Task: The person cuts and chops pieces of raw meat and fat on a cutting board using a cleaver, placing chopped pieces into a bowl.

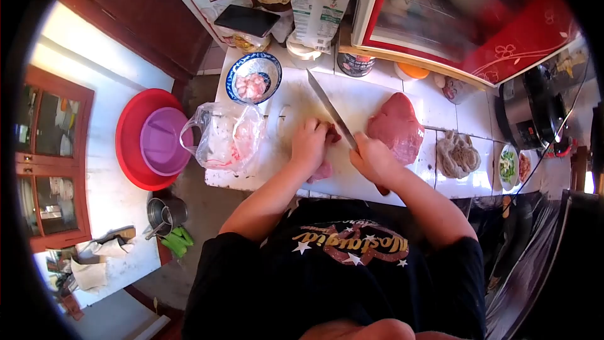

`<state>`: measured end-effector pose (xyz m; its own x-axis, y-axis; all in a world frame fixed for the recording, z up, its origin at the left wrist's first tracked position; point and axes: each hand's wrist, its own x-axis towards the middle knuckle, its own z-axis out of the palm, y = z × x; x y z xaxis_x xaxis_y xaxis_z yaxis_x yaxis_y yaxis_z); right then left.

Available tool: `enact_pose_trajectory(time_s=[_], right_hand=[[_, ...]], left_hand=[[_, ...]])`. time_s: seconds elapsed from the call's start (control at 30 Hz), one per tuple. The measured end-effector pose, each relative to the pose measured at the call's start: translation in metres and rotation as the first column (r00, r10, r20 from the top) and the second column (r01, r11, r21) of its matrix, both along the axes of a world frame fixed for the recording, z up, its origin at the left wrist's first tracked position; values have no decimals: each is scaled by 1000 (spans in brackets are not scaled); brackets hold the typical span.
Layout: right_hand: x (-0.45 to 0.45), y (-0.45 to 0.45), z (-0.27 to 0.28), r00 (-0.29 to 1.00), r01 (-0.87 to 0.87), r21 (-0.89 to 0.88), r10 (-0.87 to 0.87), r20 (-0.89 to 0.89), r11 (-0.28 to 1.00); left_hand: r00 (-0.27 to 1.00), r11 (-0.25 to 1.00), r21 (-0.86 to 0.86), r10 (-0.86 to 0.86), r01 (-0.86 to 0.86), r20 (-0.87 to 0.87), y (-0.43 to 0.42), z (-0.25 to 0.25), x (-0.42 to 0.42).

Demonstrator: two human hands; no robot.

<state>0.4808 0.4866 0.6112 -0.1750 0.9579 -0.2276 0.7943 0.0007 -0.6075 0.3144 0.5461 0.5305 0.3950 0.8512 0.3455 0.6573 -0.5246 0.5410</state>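
Meat (336, 135) beside the knife (330, 106), held by the curled left hand (309, 145), may slip, inviting a cut; right hand (375, 162) clasps the handle (382, 189).

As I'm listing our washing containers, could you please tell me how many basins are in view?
2: a red basin on the left of the picture, and a purple basin nested inside it. Any others stacked beneath would be hidden.

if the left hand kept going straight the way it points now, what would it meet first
Past the meat at its fingers, the left hand would likely meet the knife blade, though their heights are hard to judge.
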Motion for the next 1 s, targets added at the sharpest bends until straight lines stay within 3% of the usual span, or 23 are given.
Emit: enact_pose_trajectory(time_s=[0.23,0.33,0.43,0.53,0.63,0.7,0.77,1.0], right_hand=[[8,-67,10,1000,-3,-50,5,28,999],[-9,-50,-12,1000,1,51,-1,3,999],[-24,-7,-39,995,22,99,-32,93,995],[-23,21,-36,997,46,136,-54,51,990],[-2,19,-12,976,93,-78,-106,-192,993],[4,-10,-3,988,93,-40,-97,-119,995],[7,-39,3,996,73,-5,-73,-59,997],[-1,-80,-3,994,29,71,-37,105,997]], left_hand=[[1000,999,-38,16,-16,-6,-1,-1,2],[999,999,17,37,-36,-37,-1,-10,1],[1000,1000,11,-2,2,-6,-2,-6,0],[994,991,-104,-90,83,-58,0,3,-6],[997,991,-111,-72,70,-21,1,7,-8],[999,989,-148,-32,28,-23,-3,13,-9],[990,976,-214,2,29,141,-1,24,-9],[999,996,-84,9,-13,-49,-2,11,-8]])
